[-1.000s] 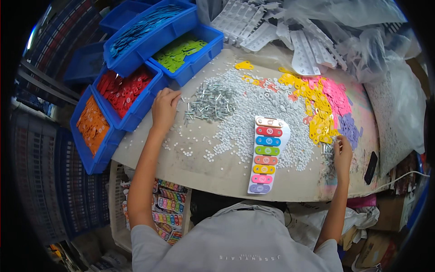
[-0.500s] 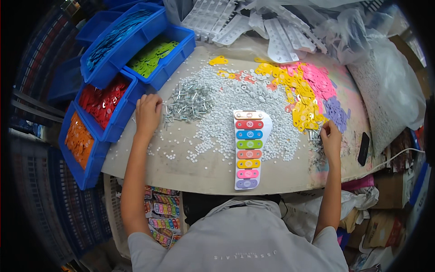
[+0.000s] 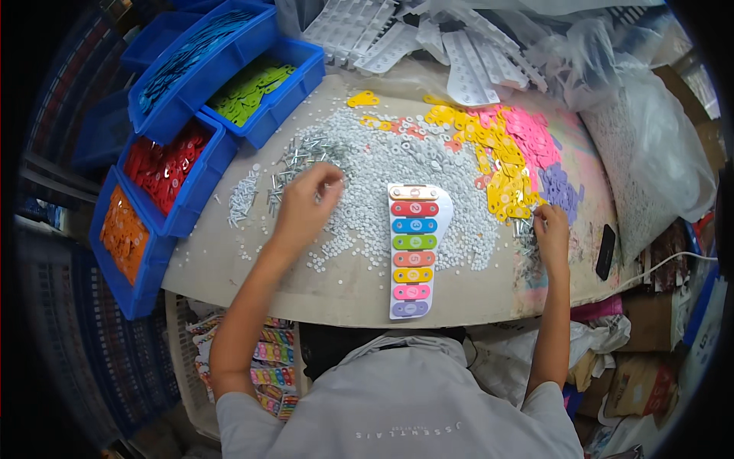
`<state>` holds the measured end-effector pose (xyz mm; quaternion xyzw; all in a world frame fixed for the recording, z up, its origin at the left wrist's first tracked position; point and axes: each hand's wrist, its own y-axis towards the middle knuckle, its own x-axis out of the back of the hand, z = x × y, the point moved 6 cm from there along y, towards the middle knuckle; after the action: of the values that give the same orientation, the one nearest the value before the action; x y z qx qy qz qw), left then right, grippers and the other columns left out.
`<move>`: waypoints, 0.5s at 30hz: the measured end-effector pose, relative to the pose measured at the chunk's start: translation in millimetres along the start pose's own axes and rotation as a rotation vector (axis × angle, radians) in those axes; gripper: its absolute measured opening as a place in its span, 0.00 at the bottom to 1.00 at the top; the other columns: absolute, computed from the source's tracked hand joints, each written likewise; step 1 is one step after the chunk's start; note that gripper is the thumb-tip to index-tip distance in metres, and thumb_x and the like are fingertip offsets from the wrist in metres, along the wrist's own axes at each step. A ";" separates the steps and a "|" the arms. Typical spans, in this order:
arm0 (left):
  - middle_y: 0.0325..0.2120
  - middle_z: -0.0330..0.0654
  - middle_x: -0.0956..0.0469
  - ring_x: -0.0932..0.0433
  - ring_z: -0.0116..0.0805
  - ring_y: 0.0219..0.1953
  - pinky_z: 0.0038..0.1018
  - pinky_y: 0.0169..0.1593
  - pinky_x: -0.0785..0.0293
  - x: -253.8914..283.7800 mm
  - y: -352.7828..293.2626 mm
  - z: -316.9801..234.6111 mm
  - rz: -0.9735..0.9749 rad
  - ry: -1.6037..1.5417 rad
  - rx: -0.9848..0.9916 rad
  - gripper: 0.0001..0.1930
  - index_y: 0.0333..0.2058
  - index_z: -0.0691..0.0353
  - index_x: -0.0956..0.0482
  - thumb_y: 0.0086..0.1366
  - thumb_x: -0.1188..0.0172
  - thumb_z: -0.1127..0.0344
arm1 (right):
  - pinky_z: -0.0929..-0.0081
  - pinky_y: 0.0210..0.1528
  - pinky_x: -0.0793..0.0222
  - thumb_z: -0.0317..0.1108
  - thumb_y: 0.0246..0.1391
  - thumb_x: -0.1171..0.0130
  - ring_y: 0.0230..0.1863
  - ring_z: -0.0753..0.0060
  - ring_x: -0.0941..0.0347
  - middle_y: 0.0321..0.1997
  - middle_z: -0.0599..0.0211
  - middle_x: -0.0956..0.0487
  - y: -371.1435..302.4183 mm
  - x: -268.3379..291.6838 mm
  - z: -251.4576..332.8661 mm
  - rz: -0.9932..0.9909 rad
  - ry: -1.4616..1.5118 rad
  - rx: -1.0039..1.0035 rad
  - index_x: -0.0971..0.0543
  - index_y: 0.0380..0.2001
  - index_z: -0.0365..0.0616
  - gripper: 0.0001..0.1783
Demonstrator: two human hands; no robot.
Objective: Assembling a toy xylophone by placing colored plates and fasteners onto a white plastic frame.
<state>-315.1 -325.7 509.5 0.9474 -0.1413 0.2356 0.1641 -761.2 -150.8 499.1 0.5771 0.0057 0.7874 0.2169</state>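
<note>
My left hand is over the left part of the white bead-like pieces, just below a heap of silver pins. Its fingers are curled toward the thumb; whatever they pinch is too small to make out. At the right, my right hand is closed beside a small cluster of metal pins, its fingertips together and their content hidden. Between the hands lies a toy xylophone, a white base carrying several coloured bars fastened near their ends. Another small pile of pale pins lies left of my left hand.
Blue trays at the left hold blue, green, red and orange bars. Yellow, pink and purple bars lie loose at the right. White bases and a plastic bag stand behind; a black phone-like object lies right.
My left hand has moved right from beside the red tray to the white pieces, uncovering the pale pin pile. My right hand stays by its pins. The view has shifted slightly.
</note>
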 end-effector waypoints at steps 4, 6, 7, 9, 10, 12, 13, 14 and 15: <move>0.31 0.37 0.16 0.21 0.22 0.32 0.24 0.37 0.26 -48.8 -10.1 -2.8 0.195 -0.338 0.189 0.04 0.38 0.64 0.17 0.66 0.35 0.71 | 0.59 0.44 0.30 0.22 0.54 0.40 0.41 0.50 0.27 0.35 0.54 0.25 -0.7 3.0 4.7 0.022 -0.026 0.013 0.23 0.33 0.37 0.03; 0.30 0.36 0.16 0.22 0.19 0.33 0.21 0.37 0.26 -69.3 -12.0 -0.5 0.282 -0.692 0.273 0.06 0.38 0.66 0.16 0.67 0.34 0.70 | 0.62 0.43 0.30 0.22 0.53 0.40 0.38 0.51 0.27 0.32 0.54 0.25 -2.1 11.6 19.3 -0.070 -0.013 0.073 0.25 0.32 0.36 0.04; 0.30 0.36 0.16 0.22 0.19 0.33 0.21 0.37 0.26 -72.0 -10.7 -0.1 0.279 -0.696 0.272 0.06 0.38 0.66 0.16 0.67 0.34 0.70 | 0.62 0.43 0.30 0.22 0.53 0.40 0.38 0.51 0.27 0.32 0.54 0.25 -1.4 15.0 26.6 -0.069 -0.016 0.075 0.25 0.32 0.36 0.04; 0.30 0.37 0.16 0.24 0.19 0.29 0.19 0.33 0.29 -76.9 -10.3 -1.6 0.322 -0.653 0.390 0.07 0.39 0.67 0.15 0.68 0.34 0.69 | 0.69 0.39 0.31 0.23 0.56 0.38 0.33 0.63 0.25 0.29 0.60 0.24 -4.1 22.5 35.0 -0.071 0.173 -0.072 0.26 0.33 0.36 0.05; 0.30 0.37 0.16 0.24 0.19 0.29 0.19 0.33 0.29 -77.0 -10.5 -3.3 0.322 -0.644 0.391 0.07 0.39 0.67 0.15 0.68 0.34 0.69 | 0.69 0.39 0.31 0.23 0.56 0.38 0.33 0.63 0.25 0.29 0.60 0.24 -4.8 23.8 47.6 -0.071 0.182 -0.074 0.26 0.33 0.36 0.05; 0.27 0.36 0.17 0.28 0.17 0.26 0.18 0.29 0.34 -82.1 -10.7 3.2 0.358 -0.672 0.472 0.07 0.39 0.66 0.15 0.68 0.34 0.68 | 0.77 0.36 0.32 0.26 0.60 0.38 0.30 0.77 0.27 0.29 0.68 0.21 -4.4 17.1 76.1 -0.009 0.446 -0.139 0.24 0.35 0.37 0.05; 0.27 0.36 0.17 0.28 0.17 0.26 0.18 0.29 0.34 -83.4 -10.2 6.3 0.367 -0.672 0.470 0.07 0.39 0.66 0.15 0.68 0.34 0.68 | 0.77 0.36 0.32 0.26 0.60 0.38 0.30 0.77 0.27 0.29 0.68 0.21 -4.2 10.3 85.2 -0.014 0.443 -0.146 0.24 0.35 0.37 0.05; 0.27 0.36 0.17 0.28 0.18 0.25 0.18 0.29 0.34 -84.6 -10.4 10.1 0.384 -0.671 0.466 0.07 0.40 0.66 0.15 0.68 0.34 0.68 | 0.80 0.35 0.32 0.28 0.62 0.38 0.30 0.81 0.27 0.30 0.71 0.20 -2.3 -1.4 97.0 0.045 0.596 -0.103 0.22 0.36 0.38 0.05; 0.28 0.35 0.17 0.28 0.18 0.25 0.18 0.28 0.34 -86.4 -10.8 11.6 0.400 -0.670 0.464 0.07 0.40 0.66 0.15 0.68 0.34 0.68 | 0.82 0.34 0.32 0.29 0.64 0.39 0.30 0.85 0.28 0.32 0.74 0.19 -0.9 -10.8 109.3 0.106 0.750 -0.059 0.21 0.38 0.38 0.05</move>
<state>-380.1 -303.8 454.6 0.9372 -0.3105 -0.0313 -0.1560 -658.7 -180.2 525.6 0.2418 0.0323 0.9539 0.1750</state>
